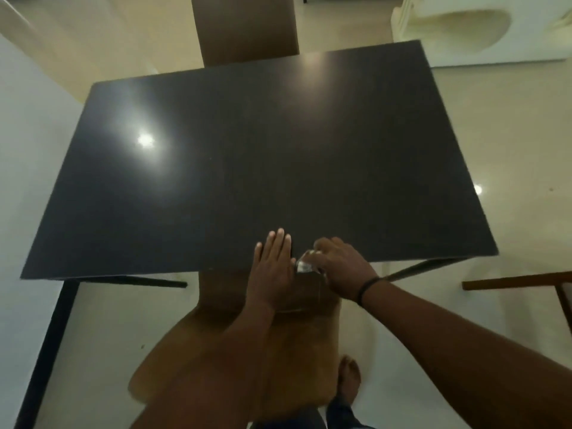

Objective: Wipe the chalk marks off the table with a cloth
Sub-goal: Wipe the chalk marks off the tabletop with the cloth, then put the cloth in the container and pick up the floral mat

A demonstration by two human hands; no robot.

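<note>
at the lower centre of the frame, on the near edge of the dark rectangular wooden table (247,156), a small crumpled whitish cloth (305,264) is gripped under the curled fingers of the right hand (339,263). the left hand (274,267) is laid flat just beside it, fingers straight and together, pressed on the tabletop. no chalk marks can be made out on the dark surface, so wiping is judged nearly finished or confined to this edge. any further stroke calls for firm pressure on the cloth.

Brown chair (247,29) far side; white furniture (483,29).
</note>
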